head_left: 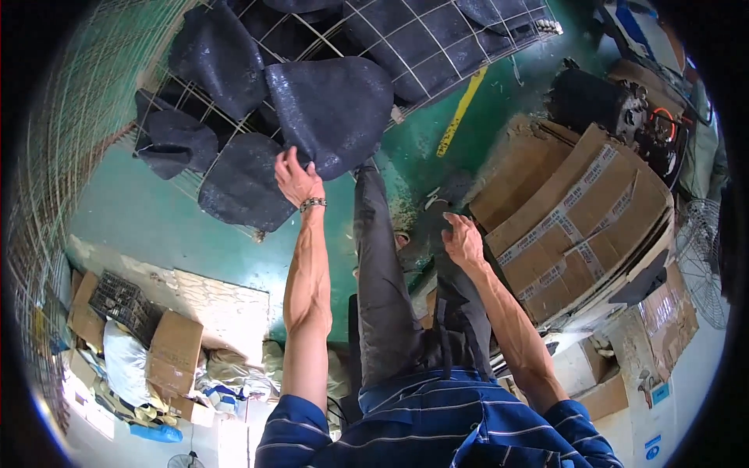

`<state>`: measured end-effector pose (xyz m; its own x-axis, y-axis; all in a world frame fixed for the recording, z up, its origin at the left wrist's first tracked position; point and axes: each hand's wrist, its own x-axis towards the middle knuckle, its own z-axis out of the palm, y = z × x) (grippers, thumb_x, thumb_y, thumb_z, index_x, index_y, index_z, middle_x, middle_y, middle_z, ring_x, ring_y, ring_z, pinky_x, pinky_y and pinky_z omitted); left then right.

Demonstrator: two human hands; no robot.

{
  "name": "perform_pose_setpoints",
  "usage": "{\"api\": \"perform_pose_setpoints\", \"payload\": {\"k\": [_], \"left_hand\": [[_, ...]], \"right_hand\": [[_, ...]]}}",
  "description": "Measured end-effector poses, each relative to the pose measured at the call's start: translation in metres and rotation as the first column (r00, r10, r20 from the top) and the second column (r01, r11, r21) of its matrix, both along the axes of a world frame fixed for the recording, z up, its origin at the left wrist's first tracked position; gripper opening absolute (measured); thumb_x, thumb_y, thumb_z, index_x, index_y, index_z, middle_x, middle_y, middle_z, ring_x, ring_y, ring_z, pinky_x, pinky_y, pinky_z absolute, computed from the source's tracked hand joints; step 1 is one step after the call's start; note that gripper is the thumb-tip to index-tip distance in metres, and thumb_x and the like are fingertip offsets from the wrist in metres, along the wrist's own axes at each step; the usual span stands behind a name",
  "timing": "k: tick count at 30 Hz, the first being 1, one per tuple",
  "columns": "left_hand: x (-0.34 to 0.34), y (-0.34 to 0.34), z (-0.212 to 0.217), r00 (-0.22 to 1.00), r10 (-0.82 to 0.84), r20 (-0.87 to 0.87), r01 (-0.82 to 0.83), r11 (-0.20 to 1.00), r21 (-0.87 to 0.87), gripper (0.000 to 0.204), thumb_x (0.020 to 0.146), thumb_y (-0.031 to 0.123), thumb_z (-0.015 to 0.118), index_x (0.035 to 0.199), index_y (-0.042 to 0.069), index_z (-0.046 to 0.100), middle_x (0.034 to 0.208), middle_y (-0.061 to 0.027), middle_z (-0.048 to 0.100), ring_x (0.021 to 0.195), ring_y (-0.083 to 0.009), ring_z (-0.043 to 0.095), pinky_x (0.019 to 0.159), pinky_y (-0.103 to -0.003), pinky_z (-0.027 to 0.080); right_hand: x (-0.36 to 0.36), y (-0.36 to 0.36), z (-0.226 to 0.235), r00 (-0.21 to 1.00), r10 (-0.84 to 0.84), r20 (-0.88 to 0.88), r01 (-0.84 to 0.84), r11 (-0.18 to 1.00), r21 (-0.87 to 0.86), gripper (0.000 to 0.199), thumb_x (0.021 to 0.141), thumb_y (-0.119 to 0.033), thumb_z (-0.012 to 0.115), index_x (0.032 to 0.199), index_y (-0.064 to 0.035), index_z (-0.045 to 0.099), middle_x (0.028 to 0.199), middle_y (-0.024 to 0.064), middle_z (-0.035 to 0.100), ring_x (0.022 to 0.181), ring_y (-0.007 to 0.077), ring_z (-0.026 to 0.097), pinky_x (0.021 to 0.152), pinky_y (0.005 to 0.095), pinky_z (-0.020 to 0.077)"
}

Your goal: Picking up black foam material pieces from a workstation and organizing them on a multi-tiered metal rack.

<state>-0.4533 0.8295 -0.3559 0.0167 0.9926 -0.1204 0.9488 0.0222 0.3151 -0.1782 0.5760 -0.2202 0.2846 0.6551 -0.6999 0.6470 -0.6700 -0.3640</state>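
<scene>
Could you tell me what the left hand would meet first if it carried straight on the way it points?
The left hand already touches the dark felt-like piece; beyond it, probably the wire rack.

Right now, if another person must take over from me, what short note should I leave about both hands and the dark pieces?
Left hand: fingers grip the lower edge of a dark grey speckled sheet lying on the wire grid rack.
Right hand: resting on a dark piece near the knee; whether it grips it cannot be told.
Things: several more dark sheets are spread on the rack over the green floor. Flattened cardboard boxes are stacked at the right.
Done: many sheets laid out on the rack.
Left: the gripped sheet is not yet released.
</scene>
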Motion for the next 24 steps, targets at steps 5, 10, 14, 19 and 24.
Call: {"api": "perform_pose_setpoints", "payload": {"k": [5,10,14,19,24], "left_hand": [[-0.014,-0.001,-0.018,0.993,-0.035,-0.113,0.007,0.970,-0.242,0.050,0.091,0.015,0.069,0.140,0.014,0.055,0.142,-0.0134,0.056,0.129,-0.0371,0.055,0.102,-0.051,0.047],[-0.002,0.004,-0.022,0.861,0.480,0.166,-0.449,0.873,-0.191,0.058,0.091,0.007,0.058,0.147,0.001,0.045,0.150,-0.0233,0.049,0.136,-0.0403,0.050,0.111,-0.050,0.043],[0.065,0.001,0.003,0.984,0.171,-0.050,-0.176,0.978,-0.109,0.070,0.082,0.007,0.066,0.148,0.004,0.043,0.160,-0.0202,0.035,0.148,-0.0419,0.034,0.114,-0.060,0.036],[0.110,0.037,0.002,0.689,-0.722,-0.069,0.712,0.692,-0.121,0.066,0.086,0.023,0.068,0.148,0.014,0.050,0.161,-0.0088,0.039,0.150,-0.0397,0.031,0.119,-0.067,0.022],[0.095,0.058,-0.017,0.663,-0.711,-0.236,0.660,0.703,-0.265,0.065,0.095,0.033,0.062,0.153,0.009,0.045,0.154,-0.0089,0.050,0.149,-0.0377,0.033,0.120,-0.069,0.016]], "right_hand": [[-0.008,-0.010,0.000,1.000,-0.003,0.017,0.001,0.988,0.152,0.043,0.087,-0.011,0.067,0.129,-0.0074,0.059,0.103,0.0189,0.065,0.094,0.0406,0.063,0.082,0.0490,0.0533],[-0.023,-0.004,0.000,0.996,-0.072,-0.061,0.080,0.988,0.134,0.041,0.087,-0.006,0.067,0.127,-0.0069,0.061,0.112,0.0202,0.069,0.096,0.0406,0.067,0.081,0.0472,0.0562],[-0.015,-0.025,-0.009,0.993,-0.095,-0.068,0.105,0.982,0.160,0.040,0.086,-0.005,0.067,0.126,-0.0065,0.061,0.110,0.0203,0.069,0.094,0.0401,0.068,0.080,0.0466,0.0565],[-0.020,-0.034,-0.017,0.986,-0.139,-0.087,0.149,0.981,0.121,0.037,0.089,-0.011,0.067,0.125,-0.0055,0.062,0.108,0.0217,0.066,0.100,0.0423,0.064,0.085,0.0498,0.0540],[-0.011,-0.036,-0.005,0.974,-0.198,-0.112,0.205,0.977,0.052,0.038,0.089,-0.011,0.067,0.126,-0.0050,0.063,0.107,0.0214,0.067,0.100,0.0425,0.065,0.087,0.0489,0.0546]]}}
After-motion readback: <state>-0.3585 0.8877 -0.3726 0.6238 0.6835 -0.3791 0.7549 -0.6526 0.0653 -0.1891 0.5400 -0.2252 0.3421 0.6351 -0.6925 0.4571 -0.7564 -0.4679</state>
